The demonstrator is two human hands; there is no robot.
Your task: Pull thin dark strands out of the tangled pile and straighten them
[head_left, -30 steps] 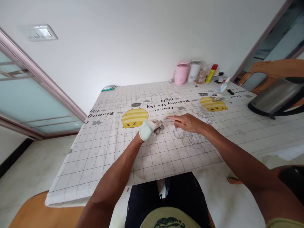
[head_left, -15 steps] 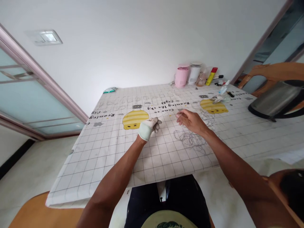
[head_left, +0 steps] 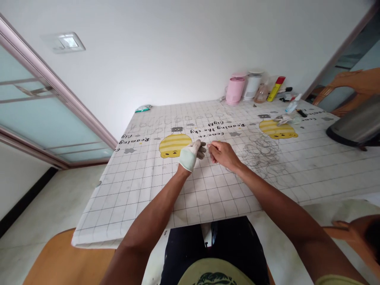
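Observation:
My left hand [head_left: 192,153] wears a white glove with grey fingertips. Its fingers are curled together above the tablecloth, and whatever they hold is too small to name. Close to its right, my bare right hand [head_left: 221,152] is closed in a pinch, its fingertips just short of the glove. Nothing between those fingertips is clear enough to name. Beyond my right wrist lies a loose tangle of thin dark thread [head_left: 263,152], in loops on the tablecloth.
A checked tablecloth [head_left: 204,198] with yellow bear prints covers the table. At the back right stand a pink canister [head_left: 236,90], a white one [head_left: 253,86], bottles and a yellow-red tube [head_left: 276,89]. A steel kettle [head_left: 356,122] stands right; a green packet [head_left: 143,108] lies back left.
My right hand has moved left to my gloved left hand, and its fingers have closed from a looser curl. The camera view has shifted slightly left.

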